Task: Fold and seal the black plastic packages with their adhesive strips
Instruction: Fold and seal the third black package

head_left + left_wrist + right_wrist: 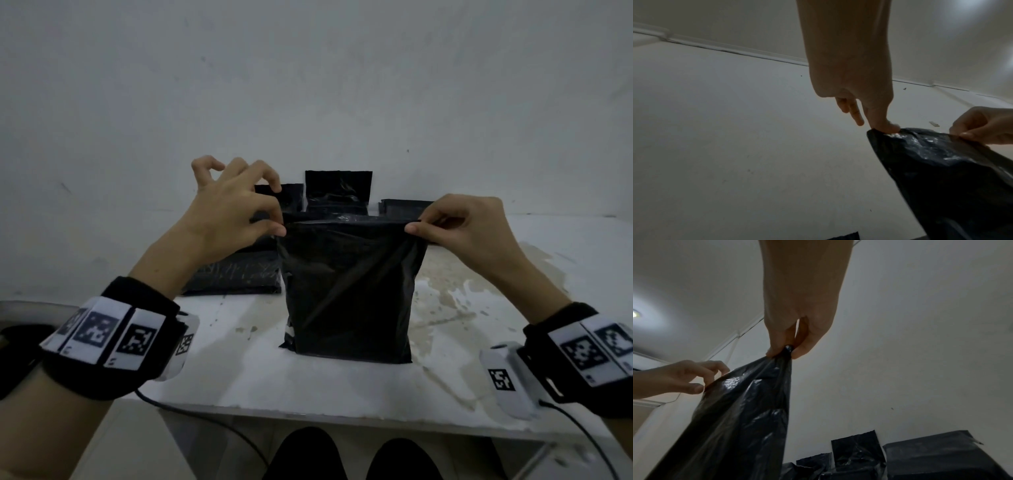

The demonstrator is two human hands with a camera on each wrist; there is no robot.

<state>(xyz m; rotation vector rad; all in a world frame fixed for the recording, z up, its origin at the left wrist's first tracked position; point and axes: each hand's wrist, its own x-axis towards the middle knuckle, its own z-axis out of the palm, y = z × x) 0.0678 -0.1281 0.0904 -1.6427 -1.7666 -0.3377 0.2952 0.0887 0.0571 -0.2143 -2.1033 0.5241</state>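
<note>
A black plastic package [349,291] stands upright on the white table [239,377], its bottom edge resting there. My left hand [277,228] pinches its top left corner between thumb and forefinger, the other fingers curled up and away. My right hand [416,228] pinches the top right corner. The top edge is stretched taut between them. In the left wrist view the left hand [885,129] nips the glossy package [951,178]. In the right wrist view the right hand [785,352] grips the bunched corner of the package [735,418].
Several more black packages stand against the wall behind: one tall [337,186], one at the right [400,205], one flat at the left [236,277]. The table's right half [479,291] is stained. Cables hang from both wristbands over the table's front edge.
</note>
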